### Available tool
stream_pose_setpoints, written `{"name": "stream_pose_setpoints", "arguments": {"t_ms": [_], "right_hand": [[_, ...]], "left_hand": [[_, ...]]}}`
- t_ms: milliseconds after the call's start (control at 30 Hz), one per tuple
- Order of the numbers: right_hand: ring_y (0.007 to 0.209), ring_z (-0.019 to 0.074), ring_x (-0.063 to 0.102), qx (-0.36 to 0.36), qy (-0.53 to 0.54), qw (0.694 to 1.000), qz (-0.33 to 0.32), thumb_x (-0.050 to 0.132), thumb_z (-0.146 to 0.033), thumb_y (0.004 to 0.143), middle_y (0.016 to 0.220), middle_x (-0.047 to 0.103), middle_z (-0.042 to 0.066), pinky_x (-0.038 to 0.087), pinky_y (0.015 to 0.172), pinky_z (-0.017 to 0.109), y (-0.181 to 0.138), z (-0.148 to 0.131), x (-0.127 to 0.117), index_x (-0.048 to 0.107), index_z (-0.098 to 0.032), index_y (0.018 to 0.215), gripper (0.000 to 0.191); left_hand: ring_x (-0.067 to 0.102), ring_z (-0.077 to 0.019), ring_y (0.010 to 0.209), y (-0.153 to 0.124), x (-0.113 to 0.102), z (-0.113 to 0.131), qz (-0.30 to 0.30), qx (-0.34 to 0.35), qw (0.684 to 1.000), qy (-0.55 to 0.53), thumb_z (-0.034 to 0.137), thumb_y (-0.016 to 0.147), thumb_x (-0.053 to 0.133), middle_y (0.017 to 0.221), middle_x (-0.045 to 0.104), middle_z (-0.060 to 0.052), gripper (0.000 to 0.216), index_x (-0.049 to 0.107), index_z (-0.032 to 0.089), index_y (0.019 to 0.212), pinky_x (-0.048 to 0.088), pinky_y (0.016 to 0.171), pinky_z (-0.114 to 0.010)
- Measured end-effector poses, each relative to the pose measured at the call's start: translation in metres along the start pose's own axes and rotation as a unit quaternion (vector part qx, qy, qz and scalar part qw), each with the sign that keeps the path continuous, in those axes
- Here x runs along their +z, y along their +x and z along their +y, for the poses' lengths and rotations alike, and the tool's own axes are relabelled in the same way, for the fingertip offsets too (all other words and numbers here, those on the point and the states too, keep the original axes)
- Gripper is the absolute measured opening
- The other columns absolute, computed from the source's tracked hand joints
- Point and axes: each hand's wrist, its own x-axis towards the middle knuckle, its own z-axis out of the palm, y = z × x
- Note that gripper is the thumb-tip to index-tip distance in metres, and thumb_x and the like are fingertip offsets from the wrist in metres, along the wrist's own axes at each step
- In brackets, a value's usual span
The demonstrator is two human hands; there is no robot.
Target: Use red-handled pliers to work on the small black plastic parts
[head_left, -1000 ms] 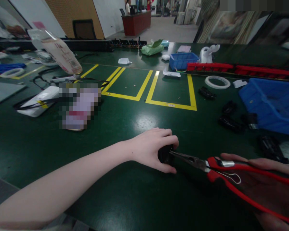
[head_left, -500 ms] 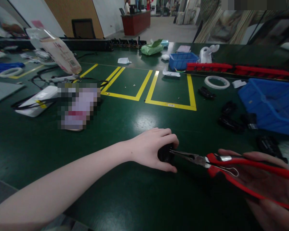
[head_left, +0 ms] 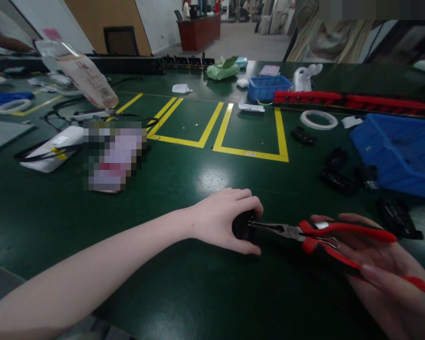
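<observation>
My left hand (head_left: 224, 218) is curled around a small black part (head_left: 241, 225) and pins it to the green table (head_left: 184, 198). My right hand (head_left: 382, 269) grips red-handled needle-nose pliers (head_left: 326, 236) at the lower right. The metal jaws of the pliers point left, and their tip touches the black part just under my left fingers. Most of the black part is hidden by my left hand.
Several loose black parts (head_left: 338, 177) lie beside a large blue bin (head_left: 400, 153) on the right. Yellow tape boxes (head_left: 250, 152) mark the middle. A small blue bin (head_left: 267, 88), a white tape ring (head_left: 318, 120), red rails (head_left: 350, 101) and a white packet with black cable (head_left: 53, 148) stand farther off.
My right hand has squeezed the plier handles closer together and turned them slightly. The view shifted a little. My left hand and the black part have stayed put.
</observation>
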Motion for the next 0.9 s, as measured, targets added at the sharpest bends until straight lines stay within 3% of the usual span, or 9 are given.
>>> {"name": "stream_pose_setpoints", "arguments": {"t_ms": [167,467,900], "right_hand": [[0.091,0.0352,0.073,-0.01,0.004,1.0,-0.008,0.087,-0.036,0.052,0.102,0.077,0.009,0.061,0.074,0.041,-0.0022,-0.002,-0.0011,0.075,-0.037,0.095,0.045],[0.095,0.0331,0.073,-0.003,0.007,1.0,0.001,0.084,-0.036,0.056,0.107,0.076,0.008,0.06,0.074,0.035,0.0001,0.0021,-0.0045,0.075,-0.037,0.099,0.043],[0.09,0.03,0.074,-0.014,0.003,1.0,0.018,0.086,-0.034,0.052,0.101,0.078,0.005,0.06,0.071,0.03,-0.0015,0.0,-0.0022,0.074,-0.039,0.095,0.045]], "left_hand": [[0.057,-0.0185,0.085,-0.0005,-0.0002,-0.0005,-0.002,-0.003,1.0,-0.004,0.05,0.07,0.084,0.097,0.06,-0.002,0.052,0.059,0.018,0.101,0.04,0.075,-0.029],[0.057,-0.0188,0.085,0.0003,-0.0016,0.0002,-0.003,0.001,1.0,-0.007,0.05,0.069,0.085,0.097,0.061,-0.002,0.052,0.059,0.018,0.101,0.041,0.076,-0.03],[0.058,-0.0188,0.084,-0.0003,-0.0014,-0.0025,-0.001,0.019,1.0,-0.004,0.054,0.072,0.081,0.095,0.062,-0.002,0.05,0.059,0.018,0.1,0.042,0.077,-0.03]]}}
